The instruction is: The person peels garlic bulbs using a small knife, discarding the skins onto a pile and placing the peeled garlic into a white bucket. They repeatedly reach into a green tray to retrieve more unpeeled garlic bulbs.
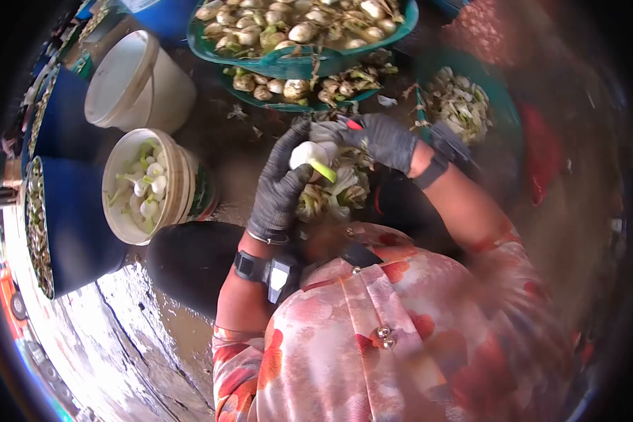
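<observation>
A peeled white bulb [307, 155] with a short green stem sits between the thumb and fingers of my left hand [278, 186], which wears a dark glove. Close on its right, my right hand [383, 141], also gloved, is closed around something with a small red part [354, 124]; the rest of that item is hidden by the fingers. Pale layers of peel show beside the bulb, under the right fingers. Below both hands lies a heap of loose peels [341, 191].
Green tubs of unpeeled bulbs [302, 32] stand ahead. On the left are a bucket of peeled bulbs [148, 193], an empty white bucket [123, 81] and blue containers [77, 218]. A green basin [503, 116] with peels [461, 105] is at the right.
</observation>
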### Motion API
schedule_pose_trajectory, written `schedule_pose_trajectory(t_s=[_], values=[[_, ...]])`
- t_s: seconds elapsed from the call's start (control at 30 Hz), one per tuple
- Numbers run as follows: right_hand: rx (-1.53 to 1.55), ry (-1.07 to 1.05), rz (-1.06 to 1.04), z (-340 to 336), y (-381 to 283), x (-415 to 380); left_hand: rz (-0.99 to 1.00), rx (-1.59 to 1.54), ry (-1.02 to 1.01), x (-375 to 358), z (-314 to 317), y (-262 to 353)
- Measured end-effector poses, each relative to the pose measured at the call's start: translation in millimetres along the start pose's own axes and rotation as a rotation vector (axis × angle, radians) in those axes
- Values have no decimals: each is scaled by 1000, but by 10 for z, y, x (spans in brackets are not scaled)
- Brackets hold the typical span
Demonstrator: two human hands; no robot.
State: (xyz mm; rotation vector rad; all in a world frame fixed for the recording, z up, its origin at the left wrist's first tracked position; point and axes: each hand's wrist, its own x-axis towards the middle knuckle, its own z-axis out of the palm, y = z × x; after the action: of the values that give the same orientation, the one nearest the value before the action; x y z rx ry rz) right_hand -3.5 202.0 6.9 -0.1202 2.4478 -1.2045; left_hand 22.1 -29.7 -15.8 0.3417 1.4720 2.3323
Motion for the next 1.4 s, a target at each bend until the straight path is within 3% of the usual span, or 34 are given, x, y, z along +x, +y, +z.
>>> schedule_pose_trajectory(t_s=[0.07, 0.1, 0.13, 0.17, 0.2, 0.33, 0.43, 0.5, 0.57, 0.6, 0.63, 0.67, 0.7, 0.73, 0.83, 0.87, 0.9, 0.97, 1.03, 1.1, 1.17, 1.3, 1.37, 1.4], values=[[-71, -39, 59, 4, -73, -91, -191, -324, 54, -38, 22, 76], [-209, -37, -60, 59, 33, -83, -204, -409, 140, -10, -9, -17], [-130, -49, 74, 142, -81, -148, -237, -493, 202, -24, 90, 132], [-328, -57, -76, 207, 31, -158, -261, -514, 321, 20, 30, 0], [-527, -47, -220, 284, 90, -146, -231, -592, 250, 31, -89, -165], [-306, -120, -168, 429, -294, -205, -254, -325, 403, 24, -61, -183], [-534, -180, -84, 469, -600, -190, -111, -97, 527, 105, -234, -442], [-562, -405, -183, 447, -597, -217, 394, 362, 608, 228, -468, -635], [-644, -497, -166, 515, -622, -247, 8, -394, 691, 195, -600, -151], [-700, -462, -125, 551, -613, -231, -25, -621, 534, 86, -769, 52], [-762, -413, -78, 528, -584, -211, 82, -726, 669, 172, -855, 211], [-777, -381, -41, 467, -540, -179, 187, -486, 743, 120, -891, 459], [-734, -194, -77, 409, -497, -148, 370, -867, 871, 107, -620, 887], [-690, -10, -118, 330, -478, -128, 353, -886, 835, 15, -721, 893], [-570, 77, -87, -242, -713, 38, 506, -879, 224, -269, -1287, 844], [-472, 214, -144, -380, -722, 126, 394, -810, 491, -263, -1246, 825], [-374, 347, -202, -521, -732, 225, 391, -820, 478, -178, -1188, 775], [-464, 376, 107, -802, -950, 518, 272, -744, 525, -19, -1000, 624], [-596, 434, 88, -966, -958, 979, 194, -787, 459, 164, -844, 490], [-575, 254, 253, -1077, -896, 1526, 185, -779, 504, 253, -772, 464], [-724, 128, 231, -999, -567, 2166, 5, -766, 466, 397, -666, 362], [-696, 147, 276, -862, -559, 2219, -77, -688, 507, 558, -496, 361], [-508, 130, 213, -962, -509, 2105, -57, -626, 501, 587, -442, 326], [-434, 242, 156, -962, -609, 1900, -13, -634, 384, 602, -428, 302]])
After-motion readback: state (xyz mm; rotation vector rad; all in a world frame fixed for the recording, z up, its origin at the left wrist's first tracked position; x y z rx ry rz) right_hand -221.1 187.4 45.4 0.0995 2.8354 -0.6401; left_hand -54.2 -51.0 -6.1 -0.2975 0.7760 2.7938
